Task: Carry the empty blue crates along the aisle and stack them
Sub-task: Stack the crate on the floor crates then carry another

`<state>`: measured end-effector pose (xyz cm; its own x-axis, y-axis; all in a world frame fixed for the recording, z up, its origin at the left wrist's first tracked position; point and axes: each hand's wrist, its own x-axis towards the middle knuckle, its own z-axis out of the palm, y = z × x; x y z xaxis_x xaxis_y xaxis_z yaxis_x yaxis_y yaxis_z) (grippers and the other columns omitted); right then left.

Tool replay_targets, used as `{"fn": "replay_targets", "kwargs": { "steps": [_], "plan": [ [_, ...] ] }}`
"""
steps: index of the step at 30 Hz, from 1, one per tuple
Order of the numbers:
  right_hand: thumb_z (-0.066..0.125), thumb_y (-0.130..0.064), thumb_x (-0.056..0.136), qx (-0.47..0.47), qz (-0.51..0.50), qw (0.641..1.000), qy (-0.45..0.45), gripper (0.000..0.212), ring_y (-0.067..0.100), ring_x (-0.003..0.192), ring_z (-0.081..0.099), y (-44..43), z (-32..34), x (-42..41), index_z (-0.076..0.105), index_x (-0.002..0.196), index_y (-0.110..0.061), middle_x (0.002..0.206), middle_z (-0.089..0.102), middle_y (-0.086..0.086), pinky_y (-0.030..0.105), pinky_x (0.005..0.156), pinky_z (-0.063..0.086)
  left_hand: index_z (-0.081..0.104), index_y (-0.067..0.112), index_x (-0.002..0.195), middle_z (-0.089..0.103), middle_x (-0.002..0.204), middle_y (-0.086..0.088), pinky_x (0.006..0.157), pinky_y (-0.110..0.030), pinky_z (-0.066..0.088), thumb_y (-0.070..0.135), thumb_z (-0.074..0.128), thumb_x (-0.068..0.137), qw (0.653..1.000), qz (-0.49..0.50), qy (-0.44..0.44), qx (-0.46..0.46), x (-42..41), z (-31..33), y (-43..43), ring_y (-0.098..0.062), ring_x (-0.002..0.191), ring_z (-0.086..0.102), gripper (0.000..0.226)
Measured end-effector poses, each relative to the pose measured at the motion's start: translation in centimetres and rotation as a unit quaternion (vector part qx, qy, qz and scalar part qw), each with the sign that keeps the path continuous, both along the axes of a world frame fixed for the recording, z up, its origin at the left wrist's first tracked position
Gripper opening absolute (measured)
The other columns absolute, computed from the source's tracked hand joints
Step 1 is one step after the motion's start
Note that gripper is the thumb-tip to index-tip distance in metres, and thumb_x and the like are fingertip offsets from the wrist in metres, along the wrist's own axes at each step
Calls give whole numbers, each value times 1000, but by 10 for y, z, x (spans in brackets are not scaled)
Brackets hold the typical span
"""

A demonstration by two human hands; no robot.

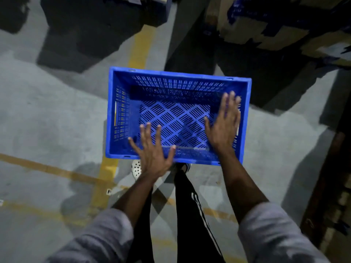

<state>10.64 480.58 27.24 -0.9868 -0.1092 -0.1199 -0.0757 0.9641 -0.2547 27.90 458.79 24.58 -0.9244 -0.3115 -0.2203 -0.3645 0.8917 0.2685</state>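
One empty blue perforated crate lies below me on the grey floor, its open top facing up. My left hand hovers over its near rim with fingers spread and straight. Over the crate's right side is my right hand, fingers straight and pointing away from me. Neither hand grips the crate; whether they touch it I cannot tell. The crate's slotted bottom shows between my hands and holds nothing.
Yellow floor lines run ahead and across the grey concrete. Dark stacked goods stand at the back left, cardboard boxes at the back right. A wooden pallet edge lies along the right. My feet are just behind the crate.
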Motion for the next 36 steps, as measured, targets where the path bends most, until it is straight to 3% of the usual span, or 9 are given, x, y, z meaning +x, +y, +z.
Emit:
{"fn": "replay_targets", "kwargs": {
  "steps": [5, 10, 13, 16, 22, 25, 28, 33, 36],
  "plan": [
    [73, -55, 91, 0, 127, 991, -33, 114, 35, 171, -7, -88, 5, -71, 4, 177, -28, 185, -6, 7, 62, 135, 11, 33, 19, 180, 0, 192, -9, 135, -75, 2, 78, 48, 110, 996, 3, -72, 56, 29, -20, 58, -33, 177, -10, 93],
    [37, -72, 108, -23, 128, 986, -109, 87, 39, 169, -13, -111, -13, -87, 8, 178, -30, 184, -7, 12, 63, 135, 1, 34, 45, 177, -11, 191, -3, 133, -66, -19, 78, 51, 109, 985, -23, -122, 118, 26, -25, 45, -31, 175, -21, 78],
    [20, -54, 117, 11, 91, 993, -73, 66, 45, 169, 1, -126, -12, -87, 23, 176, -24, 183, 10, 21, 60, 136, 6, 25, 54, 177, -23, 189, -1, 129, -63, -27, 85, 38, 106, 971, -27, -181, 152, 18, -18, 42, -26, 171, -32, 79],
    [27, -39, 119, 34, 83, 993, -72, 59, 49, 167, 9, -134, -16, -95, 29, 174, -19, 180, 19, 24, 58, 136, 7, 32, 57, 174, -24, 188, -2, 129, -64, -27, 92, 23, 99, 966, -35, -202, 157, 15, -13, 40, -19, 164, -43, 83],
    [46, -12, 102, 10, 115, 993, 18, 70, 50, 166, 18, -123, -42, -103, 35, 171, -11, 176, 31, 22, 63, 136, 12, 63, 60, 139, -21, 189, 10, 128, -60, -32, 87, 36, 106, 969, -38, -173, 171, 20, -6, 38, -26, 169, -39, 51],
    [43, -18, 108, 9, 105, 994, 18, 65, 50, 167, 12, -125, -44, -100, 33, 172, -12, 179, 25, 20, 63, 136, 9, 63, 60, 138, -32, 185, 13, 125, -60, -36, 86, 36, 108, 960, -47, -210, 180, 9, 2, 38, -25, 164, -47, 48],
    [41, -40, 115, 27, 131, 989, -57, 65, 48, 168, 9, -119, -29, -111, 29, 174, -14, 180, 22, 18, 63, 136, 6, 61, 61, 141, -39, 182, 14, 124, -62, -36, 88, 32, 107, 952, -53, -243, 180, 5, 6, 36, -26, 162, -50, 52],
    [42, -68, 110, 22, 152, 962, -224, 90, 44, 169, 0, -110, 9, -140, 18, 176, -12, 183, 12, 15, 59, 136, 4, 62, 61, 144, -29, 186, 11, 127, -64, -31, 91, 36, 104, 942, -52, -269, 191, -1, 8, 35, -30, 169, -37, 56],
    [48, -73, 107, -68, 102, 958, -259, 103, 40, 169, 5, -101, 34, -105, 8, 176, -8, 183, 13, 17, 56, 135, 15, 61, 59, 149, -19, 190, 2, 132, -66, -22, 100, 33, 89, 926, -33, -301, 226, -5, 15, 27, -30, 172, -29, 78]
  ]
}}
